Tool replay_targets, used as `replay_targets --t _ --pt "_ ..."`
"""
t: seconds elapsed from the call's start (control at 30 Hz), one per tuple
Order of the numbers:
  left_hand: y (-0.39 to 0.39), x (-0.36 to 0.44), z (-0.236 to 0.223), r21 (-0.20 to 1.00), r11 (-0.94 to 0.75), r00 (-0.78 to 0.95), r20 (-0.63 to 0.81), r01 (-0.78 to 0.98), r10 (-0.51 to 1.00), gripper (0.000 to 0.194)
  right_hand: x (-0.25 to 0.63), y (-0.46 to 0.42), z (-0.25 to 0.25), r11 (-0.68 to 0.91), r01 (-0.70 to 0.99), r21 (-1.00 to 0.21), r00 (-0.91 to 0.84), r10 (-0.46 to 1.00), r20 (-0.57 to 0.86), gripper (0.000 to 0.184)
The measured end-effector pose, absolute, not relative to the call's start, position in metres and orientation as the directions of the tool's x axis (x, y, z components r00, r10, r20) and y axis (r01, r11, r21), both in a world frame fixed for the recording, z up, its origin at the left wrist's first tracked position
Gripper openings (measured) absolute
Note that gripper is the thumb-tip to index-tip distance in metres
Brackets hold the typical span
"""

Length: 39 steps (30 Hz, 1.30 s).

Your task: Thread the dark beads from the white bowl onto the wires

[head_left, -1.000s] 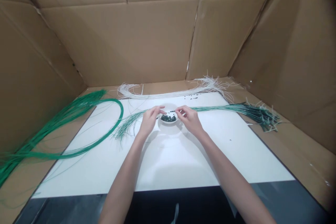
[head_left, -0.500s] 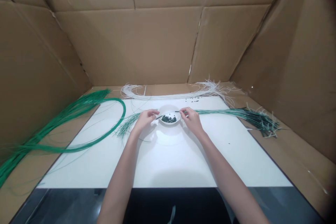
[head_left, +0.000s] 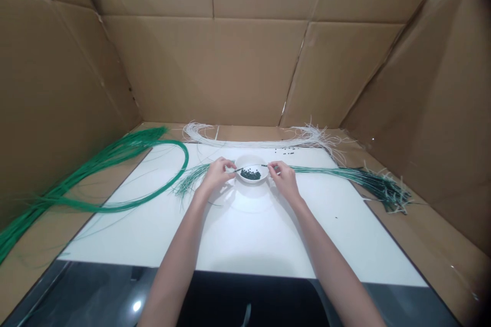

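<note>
A small white bowl (head_left: 250, 160) holds a pile of dark beads (head_left: 250, 175). Over the bowl a thin strand (head_left: 264, 165) runs between my hands, with dark beads on it near each hand. My left hand (head_left: 218, 173) pinches the strand at the bowl's left side. At the right rim, the thumb and fingers of my right hand (head_left: 284, 178) are closed on its other end. A bundle of green strands (head_left: 318, 169) lies behind my hands and the bowl, its frayed left end showing beside my left wrist.
White strands (head_left: 249, 144) stretch along the back of the white tabletop (head_left: 253, 235). A thick green bundle (head_left: 153, 196) loops on the left. Several loose beads (head_left: 288, 153) lie at the back right. Cardboard walls (head_left: 199, 71) enclose the back and sides.
The view has shifted and tilted slightly. Both hands keep hold of the beaded strand over the bowl, with little movement between them.
</note>
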<state>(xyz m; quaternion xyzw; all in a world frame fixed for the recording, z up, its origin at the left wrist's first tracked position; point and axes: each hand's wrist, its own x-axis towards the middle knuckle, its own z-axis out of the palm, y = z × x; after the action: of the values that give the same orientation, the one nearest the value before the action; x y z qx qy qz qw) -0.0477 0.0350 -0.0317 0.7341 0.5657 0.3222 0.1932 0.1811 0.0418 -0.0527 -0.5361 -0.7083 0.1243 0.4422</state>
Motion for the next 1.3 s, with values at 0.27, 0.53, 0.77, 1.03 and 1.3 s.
replay_targets --t 0.27,0.53,0.77,1.03,1.3 --pt "0.03 -0.043 -0.027 0.634 -0.32 0.178 0.279 0.704 0.944 0.017 0.182 0.042 -0.054 0.398 0.644 -0.653 -0.036 0.869 0.494 0.02" --pt "0.031 -0.042 -0.029 0.648 -0.327 0.165 0.3 0.688 0.94 0.015 0.181 0.041 -0.053 0.397 0.638 -0.66 -0.035 0.871 0.49 0.02" --pt "0.029 -0.038 -0.031 0.617 -0.367 0.151 0.374 0.696 0.915 0.011 0.18 0.04 -0.052 0.414 0.647 -0.641 -0.046 0.859 0.509 0.02" --pt "0.025 -0.035 -0.027 0.544 -0.38 0.147 0.423 0.748 0.894 0.009 0.175 0.035 -0.045 0.447 0.645 -0.62 -0.074 0.844 0.531 0.019" --pt "0.01 -0.007 -0.022 0.399 -0.604 0.381 0.509 0.69 0.772 0.028 0.154 0.018 -0.041 0.536 0.635 -0.557 -0.219 0.816 0.535 0.017"
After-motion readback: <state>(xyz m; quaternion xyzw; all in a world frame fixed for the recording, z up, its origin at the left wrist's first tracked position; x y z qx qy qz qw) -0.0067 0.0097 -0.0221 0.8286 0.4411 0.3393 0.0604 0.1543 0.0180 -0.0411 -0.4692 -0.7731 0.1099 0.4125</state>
